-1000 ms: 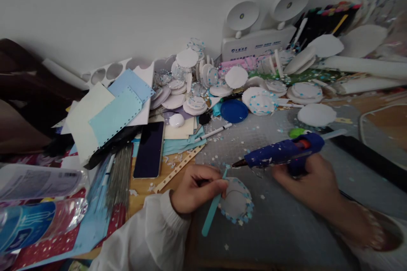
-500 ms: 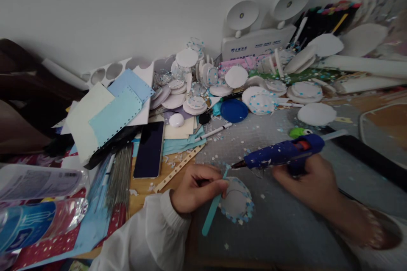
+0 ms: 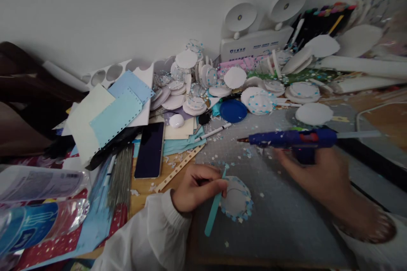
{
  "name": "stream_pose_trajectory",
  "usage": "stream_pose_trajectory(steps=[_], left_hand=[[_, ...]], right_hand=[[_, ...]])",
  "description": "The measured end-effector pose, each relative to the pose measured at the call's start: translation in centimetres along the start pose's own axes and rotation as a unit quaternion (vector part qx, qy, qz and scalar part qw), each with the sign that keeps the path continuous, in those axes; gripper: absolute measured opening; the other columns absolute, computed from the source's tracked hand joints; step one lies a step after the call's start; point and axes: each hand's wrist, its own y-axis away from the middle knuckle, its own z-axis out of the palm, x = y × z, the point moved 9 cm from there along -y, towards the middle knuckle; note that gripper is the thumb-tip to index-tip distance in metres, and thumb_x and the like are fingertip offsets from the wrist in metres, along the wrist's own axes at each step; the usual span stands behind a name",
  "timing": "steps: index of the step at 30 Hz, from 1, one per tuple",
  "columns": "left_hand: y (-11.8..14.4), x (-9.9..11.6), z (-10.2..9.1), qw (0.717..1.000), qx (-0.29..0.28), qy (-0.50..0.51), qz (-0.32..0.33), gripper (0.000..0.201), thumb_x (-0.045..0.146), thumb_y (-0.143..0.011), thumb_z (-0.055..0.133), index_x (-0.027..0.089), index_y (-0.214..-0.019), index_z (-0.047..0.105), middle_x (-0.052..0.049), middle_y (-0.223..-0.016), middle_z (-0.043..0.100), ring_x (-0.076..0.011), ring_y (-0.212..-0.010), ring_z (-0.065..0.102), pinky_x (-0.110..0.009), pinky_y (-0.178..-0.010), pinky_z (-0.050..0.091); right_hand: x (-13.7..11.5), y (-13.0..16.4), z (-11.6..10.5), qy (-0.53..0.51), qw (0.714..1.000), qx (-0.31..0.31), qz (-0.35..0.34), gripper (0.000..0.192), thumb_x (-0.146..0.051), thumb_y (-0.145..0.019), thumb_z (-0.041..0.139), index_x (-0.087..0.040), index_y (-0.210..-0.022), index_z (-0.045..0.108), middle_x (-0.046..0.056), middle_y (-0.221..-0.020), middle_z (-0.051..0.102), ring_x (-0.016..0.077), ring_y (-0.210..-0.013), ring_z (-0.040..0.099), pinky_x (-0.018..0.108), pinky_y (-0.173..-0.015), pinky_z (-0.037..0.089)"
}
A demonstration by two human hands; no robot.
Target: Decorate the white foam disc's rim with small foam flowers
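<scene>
My left hand (image 3: 199, 186) pinches a light blue stick (image 3: 213, 211) against a white paper disc (image 3: 235, 200) edged with small blue and white bits, lying on the grey mat (image 3: 286, 220). My right hand (image 3: 313, 169) grips a blue hot glue gun (image 3: 294, 139), held level above the mat with its nozzle pointing left, well clear of the disc. A clear glue stick pokes out of the gun's back end.
A black phone (image 3: 150, 149) lies left of my hand beside stacked blue and cream paper sheets (image 3: 108, 114). Heaps of white discs (image 3: 203, 80), a blue lid (image 3: 233, 111), a white pen (image 3: 213, 132) and a white device with two round dishes (image 3: 257, 29) crowd the back.
My right hand lifted the glue gun up and to the right, away from the disc, and levelled it. My left hand kept still on the stick and disc.
</scene>
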Motion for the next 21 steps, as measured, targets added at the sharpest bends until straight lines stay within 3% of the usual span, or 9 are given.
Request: stream_pose_trajectory(steps=[4, 8, 11, 14, 17, 19, 21], left_hand=[[0.1, -0.3, -0.4, 1.0, 0.01, 0.013, 0.012, 0.041, 0.044, -0.083, 0.065, 0.012, -0.057, 0.069, -0.003, -0.054, 0.057, -0.0115, -0.053, 0.048, -0.025, -0.054, 0.034], [0.2, -0.8, -0.6, 1.0, 0.011, 0.015, 0.009, 0.036, 0.041, -0.084, 0.065, 0.013, -0.062, 0.073, -0.002, -0.055, 0.057, -0.0111, -0.052, 0.047, -0.026, -0.052, 0.031], [0.3, -1.0, -0.9, 0.999, 0.029, 0.024, 0.013, 0.034, 0.038, -0.084, 0.065, 0.014, -0.062, 0.074, -0.001, -0.054, 0.056, -0.0108, -0.052, 0.046, -0.026, -0.053, 0.03], [0.3, -1.2, -1.4, 0.997, 0.064, 0.039, 0.015, 0.032, 0.036, -0.083, 0.067, 0.014, -0.061, 0.074, -0.001, -0.051, 0.056, -0.0099, -0.051, 0.044, -0.026, -0.052, 0.029], [0.4, -1.7, -1.9, 0.993, 0.097, 0.063, 0.0, 0.03, 0.035, -0.081, 0.068, 0.014, -0.061, 0.075, -0.001, -0.052, 0.058, -0.0098, -0.049, 0.045, -0.025, -0.049, 0.028], [0.4, -2.0, -2.0, 0.991, 0.109, 0.072, -0.014, 0.029, 0.035, -0.08, 0.067, 0.014, -0.061, 0.075, -0.001, -0.052, 0.059, -0.0098, -0.048, 0.046, -0.025, -0.047, 0.028], [0.5, -2.2, -1.9, 0.99, 0.116, 0.077, -0.027, 0.029, 0.035, -0.08, 0.067, 0.014, -0.061, 0.075, -0.001, -0.052, 0.06, -0.0099, -0.047, 0.047, -0.025, -0.047, 0.028]], right_hand=[[3.3, -0.1, -0.6, 0.019, 0.999, -0.01, 0.041, 0.048, -0.053, -0.079, 0.052, -0.016, -0.11, 0.053, 0.016, -0.093, 0.068, 0.0336, -0.081, 0.067, 0.038, -0.061, 0.049], [5.7, 0.8, -0.2, 0.069, 0.995, -0.056, 0.038, 0.037, -0.049, -0.083, 0.047, -0.016, -0.099, 0.052, 0.016, -0.085, 0.064, 0.0342, -0.078, 0.064, 0.041, -0.064, 0.049], [5.6, 1.5, -0.1, 0.106, 0.99, -0.094, -0.012, 0.031, -0.046, -0.085, 0.043, -0.017, -0.09, 0.051, 0.015, -0.078, 0.061, 0.0318, -0.073, 0.06, 0.041, -0.064, 0.049], [4.8, 2.1, -1.6, 0.231, 0.965, -0.107, -0.067, 0.038, -0.048, -0.086, 0.041, -0.014, -0.092, 0.054, 0.017, -0.078, 0.059, 0.0355, -0.077, 0.057, 0.045, -0.068, 0.048], [2.6, 2.4, -4.5, 0.329, 0.932, -0.091, -0.12, 0.039, -0.05, -0.085, 0.047, -0.014, -0.089, 0.058, 0.02, -0.077, 0.061, 0.0378, -0.076, 0.056, 0.047, -0.066, 0.045], [-0.4, 2.5, -6.2, 0.273, 0.943, -0.076, -0.177, 0.029, -0.046, -0.087, 0.05, -0.018, -0.085, 0.058, 0.016, -0.075, 0.063, 0.0323, -0.071, 0.057, 0.045, -0.066, 0.045], [-3.9, 2.5, -7.4, 0.114, 0.968, -0.07, -0.213, 0.021, -0.036, -0.092, 0.048, -0.018, -0.092, 0.058, 0.014, -0.084, 0.064, 0.0276, -0.08, 0.06, 0.041, -0.073, 0.047]])
